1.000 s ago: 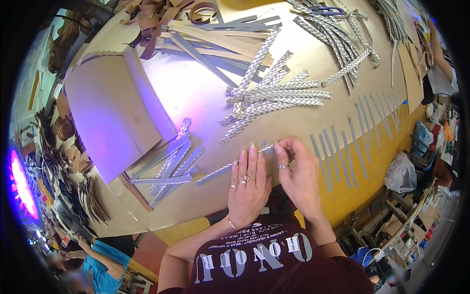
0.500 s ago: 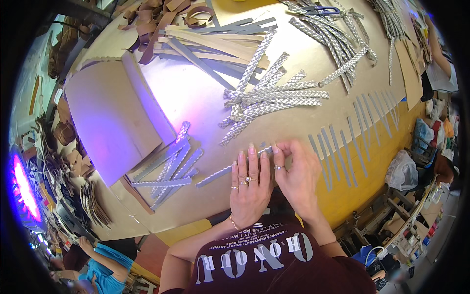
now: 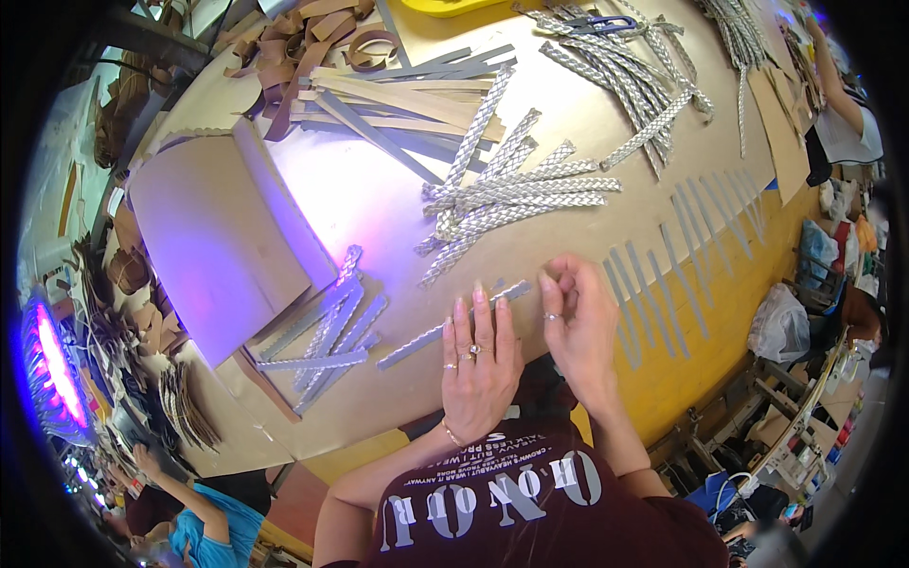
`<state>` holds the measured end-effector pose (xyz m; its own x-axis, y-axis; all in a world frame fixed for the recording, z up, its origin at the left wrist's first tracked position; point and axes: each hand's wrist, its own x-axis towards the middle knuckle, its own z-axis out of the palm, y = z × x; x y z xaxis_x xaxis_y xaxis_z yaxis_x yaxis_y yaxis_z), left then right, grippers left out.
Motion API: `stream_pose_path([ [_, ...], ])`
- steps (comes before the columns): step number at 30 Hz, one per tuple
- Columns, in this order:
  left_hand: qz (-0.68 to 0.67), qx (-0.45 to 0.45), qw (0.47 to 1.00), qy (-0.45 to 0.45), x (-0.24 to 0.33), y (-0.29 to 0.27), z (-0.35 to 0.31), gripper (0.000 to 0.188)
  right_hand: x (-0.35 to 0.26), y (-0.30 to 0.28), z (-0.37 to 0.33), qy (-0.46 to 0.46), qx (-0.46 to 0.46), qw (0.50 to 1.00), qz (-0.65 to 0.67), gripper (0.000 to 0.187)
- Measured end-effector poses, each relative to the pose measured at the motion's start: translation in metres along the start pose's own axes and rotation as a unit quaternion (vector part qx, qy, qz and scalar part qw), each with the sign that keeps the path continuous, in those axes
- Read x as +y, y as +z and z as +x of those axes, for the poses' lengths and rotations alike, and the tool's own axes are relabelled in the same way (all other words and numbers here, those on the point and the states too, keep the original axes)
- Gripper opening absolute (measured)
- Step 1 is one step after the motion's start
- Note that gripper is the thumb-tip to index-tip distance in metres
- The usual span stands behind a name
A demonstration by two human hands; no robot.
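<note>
A narrow grey strip with a thin light braided cord along it [image 3: 409, 348] lies slanting on the table in front of me. My left hand [image 3: 481, 364] is laid flat across its middle, fingers stretched out, hiding part of it. Just past the strip's right end is my right hand [image 3: 582, 327], its fingers curled in toward the thumb; no object shows between them. To the left, similar corded grey strips [image 3: 327, 350] sit in a loose pile. On the right, several plain grey strips [image 3: 663, 293] are set out in a row along the table edge.
Thick silvery braids [image 3: 521, 194] are heaped beyond my hands, with flat grey and tan strips [image 3: 407, 104] behind them. A large tan folded sheet [image 3: 222, 241] lies at left. Farther right are more braids [image 3: 634, 85] and blue-handled scissors [image 3: 606, 26]. Other people work nearby.
My right hand has come off the strip's right end and moved slightly right, its fingers curling. My left hand stays flat on the strip. The whole view has shifted a little.
</note>
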<state>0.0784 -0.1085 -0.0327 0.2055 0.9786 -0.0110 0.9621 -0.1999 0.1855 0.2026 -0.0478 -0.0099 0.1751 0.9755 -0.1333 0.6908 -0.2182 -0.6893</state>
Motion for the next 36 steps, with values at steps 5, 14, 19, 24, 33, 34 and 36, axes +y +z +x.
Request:
stream_pose_path([
  [5, -0.002, 0.021, 1.0, 0.006, 0.0, 0.005, -0.001, 0.053, 0.016, 0.0, -0.019, -0.196, -0.041, 0.972, -0.124, 0.053],
  [14, -0.1, -0.037, 0.993, -0.051, -0.037, -0.009, -0.035, 0.079, 0.034, 0.008, -0.025, -0.232, 0.034, 0.933, -0.272, 0.062],
  [19, -0.116, -0.022, 0.987, -0.107, -0.047, -0.01, -0.054, 0.081, 0.033, 0.01, -0.023, -0.247, 0.056, 0.927, -0.278, 0.063],
  [24, -0.096, 0.016, 0.989, -0.114, -0.051, -0.016, -0.055, 0.072, 0.028, 0.006, -0.024, -0.254, 0.06, 0.925, -0.276, 0.06],
  [33, -0.104, 0.069, 0.99, -0.066, -0.063, -0.027, -0.035, 0.017, -0.006, -0.025, 0.023, -0.268, 0.113, 0.955, -0.061, 0.03],
  [34, -0.14, 0.077, 0.986, -0.056, -0.07, -0.033, -0.04, 0.017, -0.009, -0.026, 0.034, -0.271, 0.099, 0.954, -0.075, 0.029],
  [36, -0.214, 0.082, 0.972, -0.042, -0.089, -0.05, -0.054, 0.017, -0.014, -0.028, 0.056, -0.263, 0.059, 0.958, -0.095, 0.027],
])
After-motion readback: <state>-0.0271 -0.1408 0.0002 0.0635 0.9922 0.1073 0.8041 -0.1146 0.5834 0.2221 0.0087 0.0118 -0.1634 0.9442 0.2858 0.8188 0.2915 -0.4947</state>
